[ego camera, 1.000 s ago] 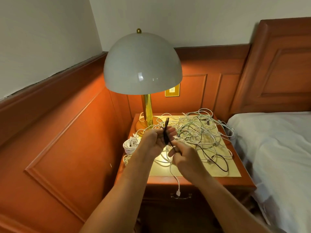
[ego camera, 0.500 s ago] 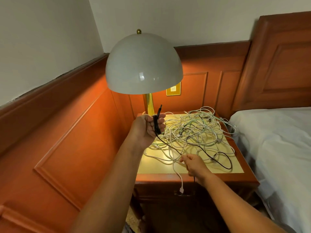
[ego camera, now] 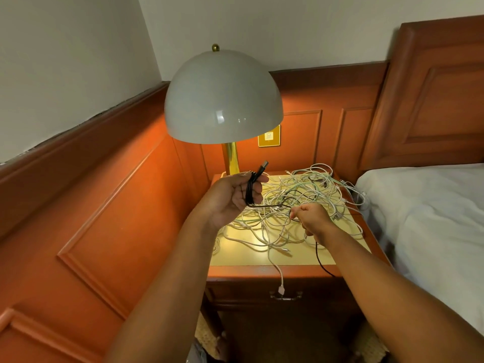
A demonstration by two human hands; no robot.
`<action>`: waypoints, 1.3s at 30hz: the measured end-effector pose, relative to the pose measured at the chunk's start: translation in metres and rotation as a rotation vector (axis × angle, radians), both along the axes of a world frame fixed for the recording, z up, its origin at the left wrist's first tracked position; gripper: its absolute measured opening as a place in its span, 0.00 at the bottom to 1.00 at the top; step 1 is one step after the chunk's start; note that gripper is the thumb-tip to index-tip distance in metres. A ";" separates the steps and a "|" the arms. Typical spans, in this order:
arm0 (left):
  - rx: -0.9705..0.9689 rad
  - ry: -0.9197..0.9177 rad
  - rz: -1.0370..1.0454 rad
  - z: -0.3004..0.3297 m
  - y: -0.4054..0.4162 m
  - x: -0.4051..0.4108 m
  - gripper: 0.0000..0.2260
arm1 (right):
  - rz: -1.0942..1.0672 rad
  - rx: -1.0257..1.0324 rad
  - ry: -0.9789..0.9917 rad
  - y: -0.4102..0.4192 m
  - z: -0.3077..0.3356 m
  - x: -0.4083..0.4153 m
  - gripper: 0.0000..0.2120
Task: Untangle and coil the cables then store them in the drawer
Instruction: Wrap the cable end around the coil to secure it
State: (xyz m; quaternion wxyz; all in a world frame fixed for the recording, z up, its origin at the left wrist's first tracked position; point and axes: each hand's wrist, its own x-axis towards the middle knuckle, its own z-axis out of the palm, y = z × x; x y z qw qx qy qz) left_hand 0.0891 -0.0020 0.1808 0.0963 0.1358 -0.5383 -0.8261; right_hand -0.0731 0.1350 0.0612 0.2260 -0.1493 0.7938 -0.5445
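I see a bed (ego camera: 432,218) at right, wood paneling (ego camera: 104,205) at left, and a nightstand (ego camera: 262,271) between them with its drawer (ego camera: 248,294) closed. A domed lamp (ego camera: 222,100) stands at the nightstand's back left. A tangle of white cables (ego camera: 301,200) covers the top, and one white end hangs over the front edge by the drawer handle (ego camera: 286,296). My left hand (ego camera: 233,197) is raised, fingers curled round a few folded loops of the black cable (ego camera: 251,189), USB plug (ego camera: 263,166) poking up. That cable runs to my right hand (ego camera: 313,220), which pinches it over the tangle; the rest drops over the nightstand's front edge.
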 end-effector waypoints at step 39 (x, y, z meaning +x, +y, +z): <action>0.367 -0.148 0.097 -0.062 0.054 -0.022 0.16 | 0.127 -0.285 -0.102 0.071 -0.027 0.136 0.10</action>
